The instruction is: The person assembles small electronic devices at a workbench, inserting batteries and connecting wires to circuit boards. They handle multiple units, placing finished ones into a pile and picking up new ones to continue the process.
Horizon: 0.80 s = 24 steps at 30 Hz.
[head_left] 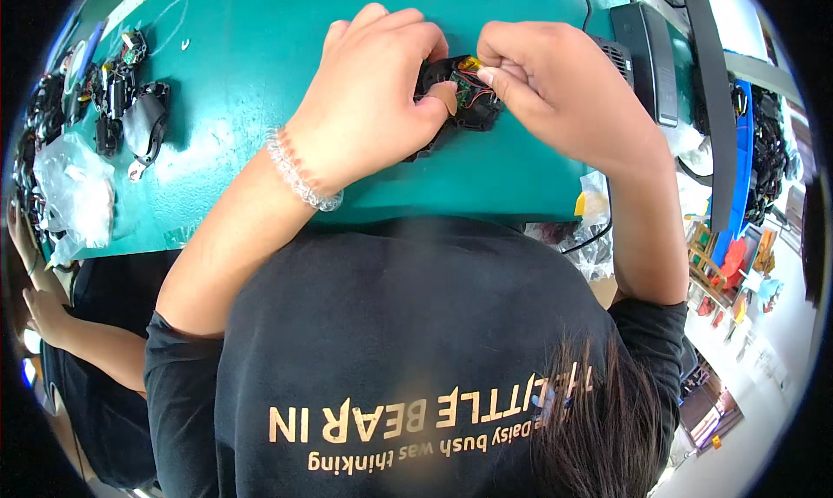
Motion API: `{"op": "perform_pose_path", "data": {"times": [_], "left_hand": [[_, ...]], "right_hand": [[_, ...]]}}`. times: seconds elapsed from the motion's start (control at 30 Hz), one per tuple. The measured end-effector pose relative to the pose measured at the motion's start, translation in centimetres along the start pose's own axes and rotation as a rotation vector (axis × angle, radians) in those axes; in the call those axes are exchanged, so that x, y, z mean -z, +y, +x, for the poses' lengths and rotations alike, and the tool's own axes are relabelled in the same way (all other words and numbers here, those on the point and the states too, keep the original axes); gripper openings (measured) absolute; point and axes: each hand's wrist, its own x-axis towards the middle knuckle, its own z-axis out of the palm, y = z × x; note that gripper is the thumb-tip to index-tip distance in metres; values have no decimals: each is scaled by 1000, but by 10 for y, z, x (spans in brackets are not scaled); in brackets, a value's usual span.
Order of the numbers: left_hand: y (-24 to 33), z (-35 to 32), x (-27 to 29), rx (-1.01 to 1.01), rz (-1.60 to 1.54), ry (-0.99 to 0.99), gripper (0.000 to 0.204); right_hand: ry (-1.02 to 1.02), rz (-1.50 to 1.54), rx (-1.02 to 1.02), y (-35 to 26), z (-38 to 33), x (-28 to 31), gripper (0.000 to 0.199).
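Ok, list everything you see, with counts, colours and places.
Worktop: one, green, across the top
Housing: one, black, between both hands
Circuit board: one, green, inside the housing
Wires: several, red, by the board
Taped piece: one, yellow, at the right fingertips
Electronic assemblies: several, mostly black, worktop's left end
Plastic bag: one, clear, left front edge
Boxy device: one, black, upper right
Bin: one, blue, far right
Loose parts: many, black, by the bin
Co-worker: one, black clothing, lower left
T-shirt: one, black, torso
Bracelet: one, clear, left wrist
Left hand: one, bare, holding the housing
Right hand: one, bare, pinching at the taped piece
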Motion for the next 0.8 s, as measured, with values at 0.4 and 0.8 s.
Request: {"op": "perform_pose_path", "data": {"times": [0.4, 0.8], "left_hand": [[0, 0, -1, -2, 5, 1, 22], [5, 2, 5, 36, -32, -29, 21]], "right_hand": [[19, -106, 43, -1, -3, -4, 13], [45, -130, 72, -3, -5, -7, 10]]}}
